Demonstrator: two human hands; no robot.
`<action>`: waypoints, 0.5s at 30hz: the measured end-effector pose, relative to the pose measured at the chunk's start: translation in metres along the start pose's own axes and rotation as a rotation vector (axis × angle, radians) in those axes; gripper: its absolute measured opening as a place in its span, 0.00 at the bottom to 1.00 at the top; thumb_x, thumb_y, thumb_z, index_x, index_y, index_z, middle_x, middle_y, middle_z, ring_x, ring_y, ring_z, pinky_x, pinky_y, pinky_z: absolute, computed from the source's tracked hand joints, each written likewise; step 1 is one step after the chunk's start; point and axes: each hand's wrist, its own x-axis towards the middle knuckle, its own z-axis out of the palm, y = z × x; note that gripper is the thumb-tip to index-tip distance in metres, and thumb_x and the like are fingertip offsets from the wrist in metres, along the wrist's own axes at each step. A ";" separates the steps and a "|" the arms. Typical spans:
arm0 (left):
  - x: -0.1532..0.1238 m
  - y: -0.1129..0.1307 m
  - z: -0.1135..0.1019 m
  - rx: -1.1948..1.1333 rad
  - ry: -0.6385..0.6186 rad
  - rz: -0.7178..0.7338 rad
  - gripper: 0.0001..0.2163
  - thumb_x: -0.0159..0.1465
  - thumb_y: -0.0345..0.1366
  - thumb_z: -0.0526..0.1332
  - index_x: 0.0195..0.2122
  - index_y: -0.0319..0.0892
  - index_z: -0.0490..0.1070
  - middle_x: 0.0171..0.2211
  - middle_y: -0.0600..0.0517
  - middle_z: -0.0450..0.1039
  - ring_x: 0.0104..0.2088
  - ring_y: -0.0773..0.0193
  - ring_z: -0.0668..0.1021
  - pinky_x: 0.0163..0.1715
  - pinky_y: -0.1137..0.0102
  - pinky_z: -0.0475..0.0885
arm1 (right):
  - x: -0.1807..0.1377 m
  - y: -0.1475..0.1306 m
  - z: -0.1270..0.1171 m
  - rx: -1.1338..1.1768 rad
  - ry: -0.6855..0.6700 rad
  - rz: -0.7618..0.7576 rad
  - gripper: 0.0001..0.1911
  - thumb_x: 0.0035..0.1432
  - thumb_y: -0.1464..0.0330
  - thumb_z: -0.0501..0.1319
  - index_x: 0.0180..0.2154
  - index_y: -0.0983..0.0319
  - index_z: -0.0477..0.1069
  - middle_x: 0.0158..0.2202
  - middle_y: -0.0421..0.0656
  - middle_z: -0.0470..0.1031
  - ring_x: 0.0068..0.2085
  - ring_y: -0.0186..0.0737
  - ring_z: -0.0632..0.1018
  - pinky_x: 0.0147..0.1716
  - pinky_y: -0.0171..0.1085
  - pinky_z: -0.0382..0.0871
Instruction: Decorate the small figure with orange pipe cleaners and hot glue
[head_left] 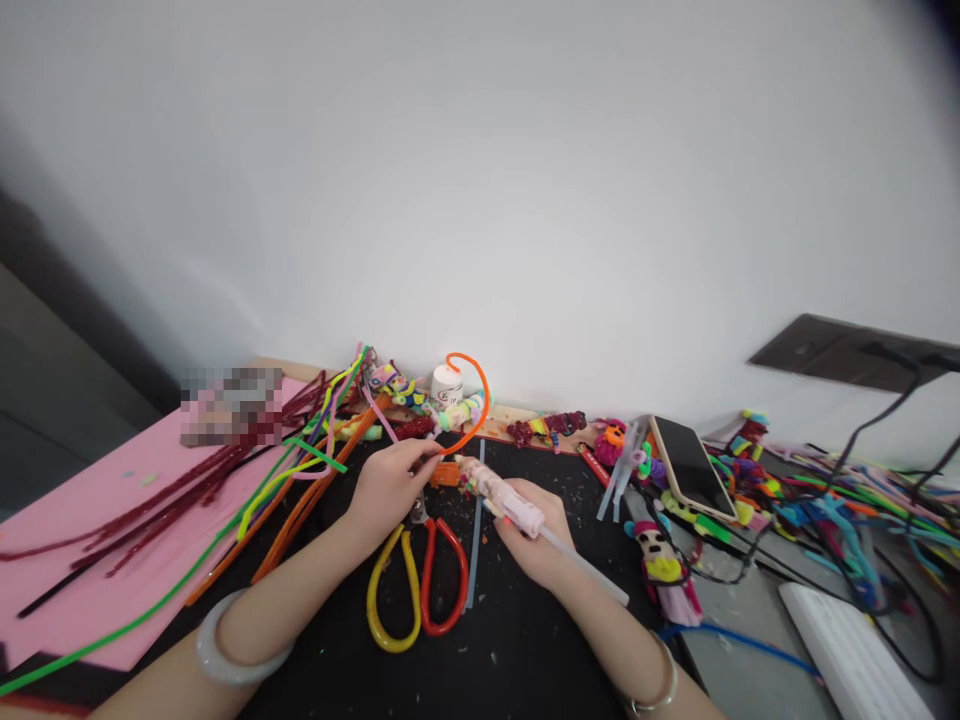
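Note:
Pinched in the fingertips of my left hand (391, 492) is an orange pipe cleaner (486, 395), which rises and curls over to the left at its top. My right hand (541, 532) is wrapped around a pale pink hot glue gun (510, 503). A translucent glue stick (585, 565) sticks out of the gun's back end, and its stained nozzle end is close to my left fingertips. An orange block-like piece (445, 474) shows between the hands. Scissors (421, 590) with one yellow and one red handle lie on the black mat below, their blades partly hidden by my left hand.
Pipe cleaners (300, 470) in several colours spread over the pink sheet (82, 515) at left. Along the wall are a small white tub (447, 383) and pipe-cleaner figures (551, 428). At right are a phone (691, 465), a doll-like figure (661, 565), a white power strip (851, 650) and black cables.

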 end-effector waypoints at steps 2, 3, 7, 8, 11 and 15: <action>-0.001 0.002 0.000 0.017 0.000 0.064 0.06 0.60 0.33 0.57 0.35 0.42 0.73 0.31 0.52 0.77 0.30 0.65 0.77 0.34 0.71 0.71 | 0.000 -0.004 0.001 0.009 -0.009 0.008 0.11 0.45 0.76 0.55 0.32 0.60 0.70 0.28 0.38 0.73 0.27 0.33 0.74 0.28 0.29 0.65; -0.002 0.003 0.000 0.020 0.001 0.091 0.06 0.60 0.32 0.57 0.36 0.41 0.72 0.31 0.51 0.77 0.30 0.65 0.77 0.33 0.71 0.71 | 0.000 -0.005 0.002 0.012 -0.012 0.012 0.11 0.45 0.76 0.56 0.32 0.60 0.69 0.28 0.38 0.73 0.27 0.33 0.73 0.28 0.29 0.65; -0.004 0.005 0.001 -0.004 0.013 0.150 0.06 0.61 0.32 0.56 0.36 0.41 0.72 0.32 0.51 0.76 0.32 0.65 0.77 0.33 0.72 0.71 | 0.001 -0.004 0.002 0.023 -0.004 0.020 0.09 0.47 0.77 0.55 0.31 0.61 0.69 0.26 0.38 0.72 0.26 0.33 0.72 0.27 0.30 0.64; -0.004 0.006 0.001 -0.012 0.018 0.157 0.06 0.61 0.32 0.56 0.36 0.41 0.72 0.32 0.51 0.76 0.32 0.65 0.77 0.33 0.72 0.71 | 0.001 -0.003 0.001 0.026 -0.002 0.016 0.08 0.47 0.77 0.54 0.31 0.61 0.68 0.26 0.38 0.71 0.26 0.33 0.72 0.27 0.30 0.64; -0.004 0.007 0.000 -0.019 0.038 0.163 0.06 0.61 0.31 0.56 0.36 0.41 0.71 0.32 0.51 0.76 0.31 0.65 0.77 0.33 0.72 0.71 | 0.002 0.000 0.001 0.022 -0.006 -0.005 0.07 0.48 0.76 0.54 0.30 0.61 0.68 0.25 0.38 0.69 0.26 0.34 0.71 0.26 0.31 0.64; -0.004 0.007 -0.001 -0.029 0.059 0.182 0.05 0.61 0.31 0.56 0.36 0.40 0.71 0.31 0.51 0.76 0.31 0.66 0.77 0.33 0.73 0.71 | 0.002 0.001 0.001 0.018 -0.008 0.005 0.08 0.48 0.75 0.54 0.32 0.62 0.69 0.26 0.39 0.71 0.27 0.35 0.72 0.27 0.32 0.65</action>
